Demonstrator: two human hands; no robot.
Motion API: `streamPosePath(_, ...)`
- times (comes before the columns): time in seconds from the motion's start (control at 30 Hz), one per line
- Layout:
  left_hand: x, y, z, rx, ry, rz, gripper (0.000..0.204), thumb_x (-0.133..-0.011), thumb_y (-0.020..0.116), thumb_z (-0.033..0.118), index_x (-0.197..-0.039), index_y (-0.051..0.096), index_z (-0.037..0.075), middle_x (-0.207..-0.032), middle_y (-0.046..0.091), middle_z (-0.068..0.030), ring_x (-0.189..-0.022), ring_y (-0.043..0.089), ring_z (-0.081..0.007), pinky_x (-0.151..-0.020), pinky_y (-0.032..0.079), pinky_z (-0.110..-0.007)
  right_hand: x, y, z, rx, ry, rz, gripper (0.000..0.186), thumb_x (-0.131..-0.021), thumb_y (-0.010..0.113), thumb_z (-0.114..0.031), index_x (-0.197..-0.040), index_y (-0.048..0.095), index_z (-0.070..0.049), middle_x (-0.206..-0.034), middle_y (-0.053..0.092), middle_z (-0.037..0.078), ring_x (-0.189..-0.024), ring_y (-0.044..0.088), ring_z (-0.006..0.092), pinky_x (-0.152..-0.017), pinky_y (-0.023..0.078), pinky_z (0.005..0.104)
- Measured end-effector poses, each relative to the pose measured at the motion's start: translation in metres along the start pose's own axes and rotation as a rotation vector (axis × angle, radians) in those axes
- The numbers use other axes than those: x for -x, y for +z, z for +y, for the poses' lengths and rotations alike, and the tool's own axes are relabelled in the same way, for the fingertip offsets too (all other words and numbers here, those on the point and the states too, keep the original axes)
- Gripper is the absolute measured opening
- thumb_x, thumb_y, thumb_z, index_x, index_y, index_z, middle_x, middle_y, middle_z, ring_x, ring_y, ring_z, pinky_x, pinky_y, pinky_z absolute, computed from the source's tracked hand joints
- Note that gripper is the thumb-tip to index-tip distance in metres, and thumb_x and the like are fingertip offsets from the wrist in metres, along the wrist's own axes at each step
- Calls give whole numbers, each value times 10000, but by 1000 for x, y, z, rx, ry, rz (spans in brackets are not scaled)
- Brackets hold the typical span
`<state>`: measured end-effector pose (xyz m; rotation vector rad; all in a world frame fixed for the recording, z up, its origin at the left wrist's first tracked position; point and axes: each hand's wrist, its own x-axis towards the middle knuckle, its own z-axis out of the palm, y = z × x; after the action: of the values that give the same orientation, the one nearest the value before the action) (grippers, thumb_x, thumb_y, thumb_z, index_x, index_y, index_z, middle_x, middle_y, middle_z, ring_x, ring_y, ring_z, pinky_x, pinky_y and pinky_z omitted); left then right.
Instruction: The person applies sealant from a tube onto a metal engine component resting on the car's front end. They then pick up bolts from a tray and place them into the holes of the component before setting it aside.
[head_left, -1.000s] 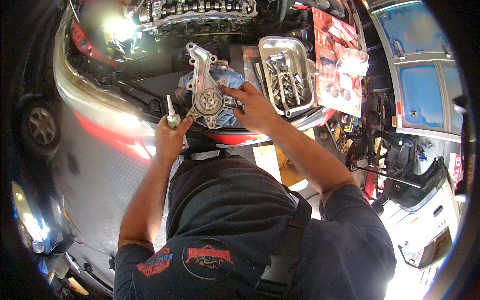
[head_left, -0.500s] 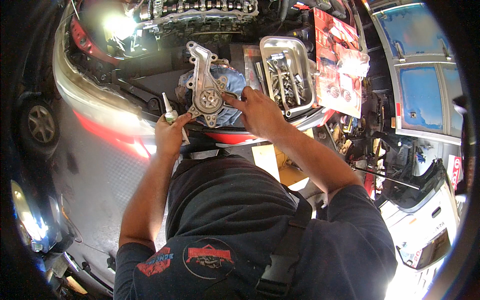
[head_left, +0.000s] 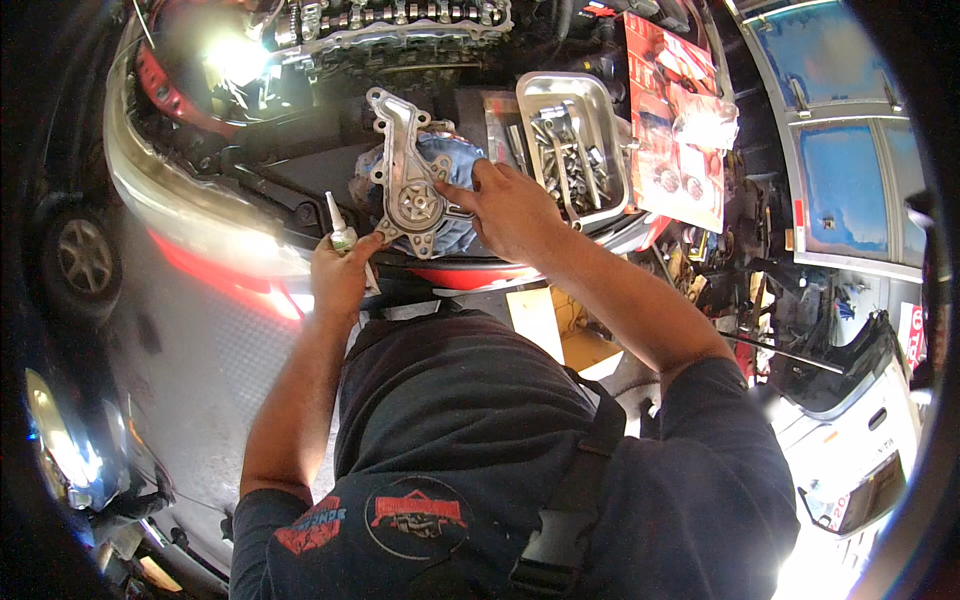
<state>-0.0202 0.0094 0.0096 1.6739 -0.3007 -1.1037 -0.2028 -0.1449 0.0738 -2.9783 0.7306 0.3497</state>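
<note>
My left hand (head_left: 338,270) is closed around a sealant tube (head_left: 340,236) whose white pointed nozzle stands upward. Its thumb reaches to the lower left lug of a grey metal pump housing (head_left: 408,165). The housing has a long flanged arm, bolt holes and a round hub with an impeller (head_left: 417,203). It rests over a crumpled blue cloth (head_left: 462,160) at the front of the car's engine bay. My right hand (head_left: 515,212) comes in from the right, its index finger stretched onto the housing's right rim beside the hub. The other fingers are partly hidden beneath the hand.
Right of the housing sits a metal tray (head_left: 610,130) with sockets and wrenches. Beyond it lies a red printed sheet (head_left: 650,110) with small packaged parts. An exposed cylinder head (head_left: 400,30) and a bright lamp (head_left: 238,62) are at the back. The car's bumper (head_left: 220,270) curves along the front.
My right index finger has shifted left and slightly up along the housing's rim. My left hand stays at the lower lug with the tube.
</note>
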Motion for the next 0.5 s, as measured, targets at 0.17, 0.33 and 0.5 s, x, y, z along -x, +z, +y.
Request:
streamPosePath(0.17,-1,0,-3,-2,12,-11,222,-819,770,189,-856,637,14,-759,667,-41,-647,589,-118,-588,456,-282,-3,-3,-2,-38,9,75,579,-831,673,-150,-1389,539,-233,-1056,522,141,-1030,585,297,-908,509,396)
streamPosePath(0.33,-1,-1,-3,-64,29,7,218,-815,769,184,-860,644,12,-767,671,-42,-664,590,-123,-603,458,-291,-7,-3,-5,-27,20,37,434,-835,670,-155,-1268,643,-175,-1061,531,145,-1023,590,299,-896,511,396)
streamPosePath(0.5,1,-6,-4,-190,85,-10,332,-877,709,321,-852,640,-3,-771,668,-62,-687,592,-139,-637,460,-300,16,-20,1,-472,96,-4,402,-807,599,-124,-1205,652,-117,-1042,581,174,-1013,621,349,-915,510,440)
